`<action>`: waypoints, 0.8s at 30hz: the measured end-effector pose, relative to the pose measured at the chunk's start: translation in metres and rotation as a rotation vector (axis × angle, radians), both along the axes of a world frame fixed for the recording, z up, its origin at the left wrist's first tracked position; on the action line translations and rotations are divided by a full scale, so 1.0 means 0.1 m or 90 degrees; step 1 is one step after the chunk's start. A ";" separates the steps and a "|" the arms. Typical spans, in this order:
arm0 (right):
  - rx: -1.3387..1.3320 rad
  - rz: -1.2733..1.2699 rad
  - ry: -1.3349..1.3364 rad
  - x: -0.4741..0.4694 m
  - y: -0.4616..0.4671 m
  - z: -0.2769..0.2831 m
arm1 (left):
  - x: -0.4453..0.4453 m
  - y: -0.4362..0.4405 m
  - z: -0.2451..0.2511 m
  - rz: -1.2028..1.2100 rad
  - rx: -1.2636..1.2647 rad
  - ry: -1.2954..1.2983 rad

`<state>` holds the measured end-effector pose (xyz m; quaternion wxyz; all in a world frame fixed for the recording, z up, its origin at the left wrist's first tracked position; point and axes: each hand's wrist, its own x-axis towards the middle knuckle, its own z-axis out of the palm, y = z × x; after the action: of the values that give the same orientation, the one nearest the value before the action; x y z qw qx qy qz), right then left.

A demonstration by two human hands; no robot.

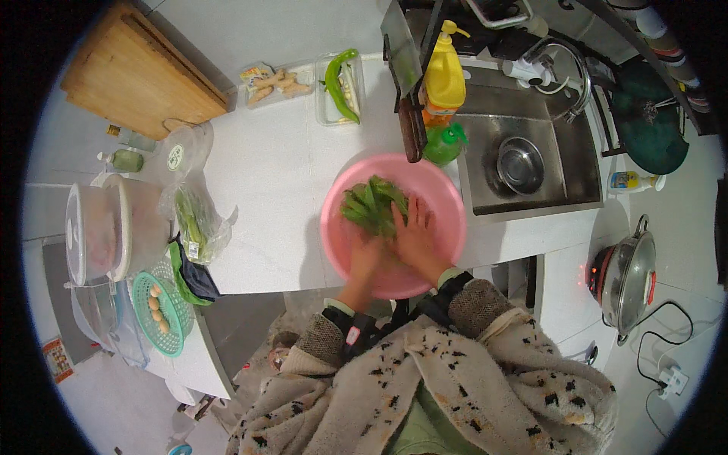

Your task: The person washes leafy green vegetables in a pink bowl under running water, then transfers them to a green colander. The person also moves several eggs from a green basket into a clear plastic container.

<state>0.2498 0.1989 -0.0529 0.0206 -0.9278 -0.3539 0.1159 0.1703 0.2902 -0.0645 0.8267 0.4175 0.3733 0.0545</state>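
Note:
A pink plastic basin (pixel 455 227) stands on the white counter in front of me, with green leafy vegetables (pixel 369 205) in it. Both of my hands reach into the basin from its near side. My left hand (pixel 368 250) is at the lower edge of the leaves; it is blurred, and its fingers are partly hidden. Against the right side of the leaves lies my right hand (pixel 416 233), fingers spread and pointing away from me. Whether either hand grips any leaves cannot be told.
Right of the basin is a steel sink (pixel 483 136) holding a metal bowl (pixel 520 165). Soap bottles (pixel 445 74) and a knife handle (pixel 413 131) stand close behind the basin. Bagged vegetables (pixel 193 222) and a basket of eggs (pixel 176 307) are left. A lidded pan (pixel 628 281) sits far right.

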 end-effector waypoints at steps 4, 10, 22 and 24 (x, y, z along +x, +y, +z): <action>-0.037 0.138 0.074 0.03 -0.03 -0.07 | 0.05 0.03 -0.01 0.018 0.079 -0.061; -0.063 0.130 0.136 0.09 -0.02 0.11 | 0.02 -0.01 -0.12 0.047 0.092 -0.061; 0.336 -0.060 0.527 0.30 -0.07 -0.06 | 0.16 -0.07 -0.21 0.082 -0.176 0.105; 0.461 -0.113 0.617 0.38 -0.18 -0.04 | 0.15 0.02 -0.13 0.113 -0.195 0.065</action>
<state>0.2876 0.1806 -0.0567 0.5032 -0.7295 -0.2422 0.3949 0.1856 0.2918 -0.0777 0.8525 0.2545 0.4540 0.0483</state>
